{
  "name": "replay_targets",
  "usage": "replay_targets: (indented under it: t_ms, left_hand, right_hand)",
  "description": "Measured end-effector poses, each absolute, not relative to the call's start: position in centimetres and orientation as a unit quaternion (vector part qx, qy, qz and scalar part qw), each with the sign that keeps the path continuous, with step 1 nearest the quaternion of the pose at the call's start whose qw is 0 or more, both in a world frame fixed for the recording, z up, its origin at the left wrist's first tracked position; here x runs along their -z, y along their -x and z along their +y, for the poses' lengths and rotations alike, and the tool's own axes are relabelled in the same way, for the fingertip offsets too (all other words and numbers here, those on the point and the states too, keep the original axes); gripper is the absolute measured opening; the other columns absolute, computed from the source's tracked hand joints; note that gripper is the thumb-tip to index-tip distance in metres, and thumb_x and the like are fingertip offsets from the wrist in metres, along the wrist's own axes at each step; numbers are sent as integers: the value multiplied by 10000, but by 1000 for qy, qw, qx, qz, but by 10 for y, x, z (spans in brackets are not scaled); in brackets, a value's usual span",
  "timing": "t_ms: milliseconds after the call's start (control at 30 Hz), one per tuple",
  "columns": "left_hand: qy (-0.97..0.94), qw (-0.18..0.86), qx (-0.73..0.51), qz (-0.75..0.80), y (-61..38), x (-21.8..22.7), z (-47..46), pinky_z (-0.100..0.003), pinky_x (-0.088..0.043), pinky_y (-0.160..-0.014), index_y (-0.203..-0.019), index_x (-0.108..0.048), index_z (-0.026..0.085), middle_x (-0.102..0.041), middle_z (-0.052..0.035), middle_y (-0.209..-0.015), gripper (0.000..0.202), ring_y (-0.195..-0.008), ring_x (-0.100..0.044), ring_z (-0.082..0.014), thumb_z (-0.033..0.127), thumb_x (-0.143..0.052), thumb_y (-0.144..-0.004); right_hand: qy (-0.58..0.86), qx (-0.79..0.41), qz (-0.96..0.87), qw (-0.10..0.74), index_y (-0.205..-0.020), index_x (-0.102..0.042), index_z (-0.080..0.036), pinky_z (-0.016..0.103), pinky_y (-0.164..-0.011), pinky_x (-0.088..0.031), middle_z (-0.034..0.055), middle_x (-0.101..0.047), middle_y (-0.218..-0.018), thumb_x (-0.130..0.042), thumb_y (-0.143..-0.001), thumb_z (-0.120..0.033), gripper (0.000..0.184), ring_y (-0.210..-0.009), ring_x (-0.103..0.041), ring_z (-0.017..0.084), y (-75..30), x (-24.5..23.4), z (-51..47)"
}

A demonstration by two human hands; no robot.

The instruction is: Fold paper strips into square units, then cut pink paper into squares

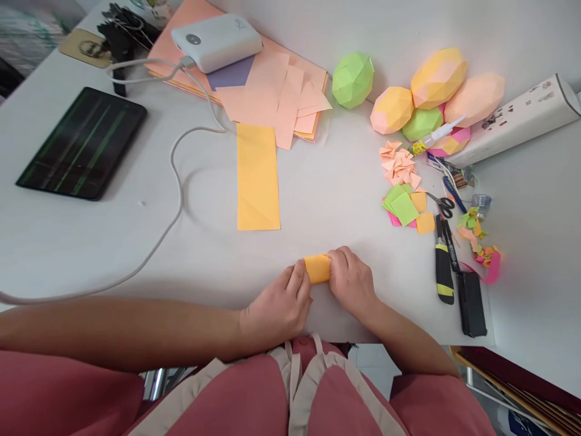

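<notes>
Close to the table's front edge, a small folded piece of orange paper [317, 269] is held between my two hands. My left hand [282, 301] pinches its left end, the fingers bent over it. At the other end my right hand [351, 281] is closed on the paper, thumb hidden. Just beyond them lies a flat strip of orange paper [258, 181] with a faint diagonal crease. To the right sit small green paper squares [403, 206] and a pile of folded peach paper pieces [399, 165].
Faceted paper shapes, one a green one [353, 80], line the back. Scissors [442, 204], a utility knife [443, 266] and a black case [472, 303] lie right. A power bank [218, 42] rests on paper sheets; its cable [179, 181] curves left past a tablet [84, 142].
</notes>
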State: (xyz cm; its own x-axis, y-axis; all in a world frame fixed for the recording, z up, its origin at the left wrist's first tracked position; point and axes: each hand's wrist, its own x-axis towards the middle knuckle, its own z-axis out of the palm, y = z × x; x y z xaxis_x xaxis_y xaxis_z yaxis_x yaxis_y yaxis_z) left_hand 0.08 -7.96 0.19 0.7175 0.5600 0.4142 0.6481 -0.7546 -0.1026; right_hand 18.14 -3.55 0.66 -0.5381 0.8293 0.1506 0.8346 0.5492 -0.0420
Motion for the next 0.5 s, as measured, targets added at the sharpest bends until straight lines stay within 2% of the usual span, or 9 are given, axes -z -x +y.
replay_targets:
  t_ms: [200, 367, 500]
  left_hand:
    - [916, 121, 194, -330, 0, -3, -80, -439, -517, -758, -856, -651, 27, -691, -220, -940, 211, -924, -661, -324, 184, -514, -890]
    - [917, 81, 189, -342, 4, -8, -78, -417, -529, -758, -808, -613, 72, -681, -189, -907, 148, -965, -644, -328, 95, -469, -838]
    - [918, 54, 183, -348, 3, -8, -76, -412, -520, -791, -960, -620, 54, -646, -141, -890, 218, -903, -635, -277, 87, -445, -833]
  right_hand:
    - [469, 34, -880, 67, -864, -530, -172, 248, -519, -332, 36, -586, -758, -398, -863, -57, 175, -667, -533, 141, -180, -8, -35]
    - [467, 65, -881, 51, -834, -522, -177, 248, -479, -288, 27, -577, -728, -402, -822, -23, 196, -625, -507, 132, -178, -8, -35]
    - [462, 56, -884, 43, -823, -504, -178, 254, -469, -266, 34, -561, -731, -417, -794, -26, 178, -616, -489, 143, -178, -8, -35]
